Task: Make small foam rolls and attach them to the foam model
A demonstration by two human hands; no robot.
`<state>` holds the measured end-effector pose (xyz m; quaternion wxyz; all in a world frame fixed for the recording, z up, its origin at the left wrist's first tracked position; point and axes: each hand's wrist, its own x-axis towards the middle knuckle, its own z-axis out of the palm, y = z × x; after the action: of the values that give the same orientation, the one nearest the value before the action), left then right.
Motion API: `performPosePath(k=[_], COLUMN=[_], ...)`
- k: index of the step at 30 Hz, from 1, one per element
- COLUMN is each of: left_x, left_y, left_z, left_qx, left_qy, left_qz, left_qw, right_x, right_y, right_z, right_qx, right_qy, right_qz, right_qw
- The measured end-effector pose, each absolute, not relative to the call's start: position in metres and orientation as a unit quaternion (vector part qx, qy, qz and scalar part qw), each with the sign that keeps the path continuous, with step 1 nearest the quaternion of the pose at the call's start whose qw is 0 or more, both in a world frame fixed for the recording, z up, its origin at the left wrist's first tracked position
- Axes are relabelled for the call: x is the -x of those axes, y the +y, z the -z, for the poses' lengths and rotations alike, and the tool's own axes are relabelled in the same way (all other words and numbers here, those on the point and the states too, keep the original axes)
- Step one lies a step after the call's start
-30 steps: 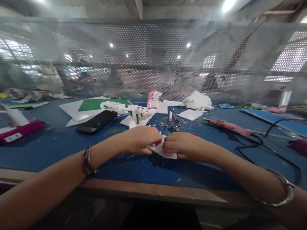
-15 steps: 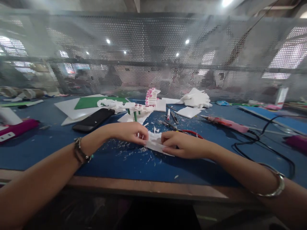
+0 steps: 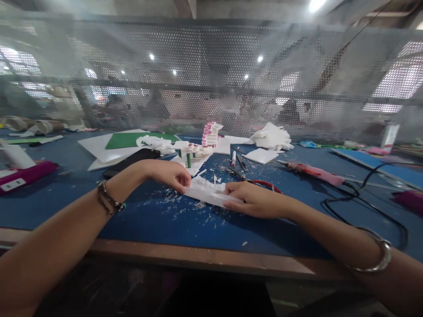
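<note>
A white paper-like strip point(image 3: 208, 197) with a ragged, fluffy far edge stretches low over the blue tabletop between my hands. My left hand point(image 3: 172, 175) pinches its left end between thumb and fingertips. Fingers of my right hand point(image 3: 247, 198) are closed on its right end. Small white scraps point(image 3: 198, 204) lie scattered beneath and around it. Just beyond stands a white piece on green legs point(image 3: 188, 158), beside a small pink-and-white stepped stack point(image 3: 210, 134). Red-handled pliers point(image 3: 264, 185) lie partly behind my right hand, near a white marker point(image 3: 233, 158) and tweezers-like tool point(image 3: 243, 163).
To the right lies a pink-red hot tool point(image 3: 313, 171) with a looping black cable point(image 3: 357, 189). A black phone-like slab point(image 3: 132, 160) is behind my left forearm. White sheets point(image 3: 272, 136) are piled at the back, before a perforated metal screen point(image 3: 205, 79).
My left hand has moved left along or with the strip, so more of it shows between my hands. My right hand stays nearly in place. The view has shifted slightly.
</note>
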<state>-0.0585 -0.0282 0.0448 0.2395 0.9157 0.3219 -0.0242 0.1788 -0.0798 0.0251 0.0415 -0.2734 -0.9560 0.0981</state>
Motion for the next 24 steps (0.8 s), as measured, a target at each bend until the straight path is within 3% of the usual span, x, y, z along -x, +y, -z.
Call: performPosePath(k=[8, 15, 18, 22, 24], left_x=[0.050, 0.024, 0.017, 0.019, 0.022], left_y=[-0.037, -0.069, -0.077, -0.078, -0.077], left_z=[-0.048, -0.044, -0.040, -0.039, -0.040], left_qx=[-0.955, -0.965, -0.959, -0.911, -0.876], left_qy=[0.248, 0.205, 0.190, 0.251, 0.269], left_qz=[0.018, -0.154, -0.196, -0.327, -0.397], left_qw=[0.164, -0.061, -0.072, -0.028, -0.050], right_x=[-0.193, -0.178, -0.170, -0.167, -0.167], right_y=[-0.071, -0.092, -0.099, -0.103, -0.103], right_z=[-0.035, -0.030, -0.028, -0.033, -0.035], right_qx=[0.275, 0.277, 0.255, 0.269, 0.295], right_qy=[-0.959, -0.931, -0.935, -0.915, -0.896], right_qz=[-0.004, 0.165, 0.143, 0.006, -0.003], right_qw=[0.072, 0.173, 0.201, 0.302, 0.331])
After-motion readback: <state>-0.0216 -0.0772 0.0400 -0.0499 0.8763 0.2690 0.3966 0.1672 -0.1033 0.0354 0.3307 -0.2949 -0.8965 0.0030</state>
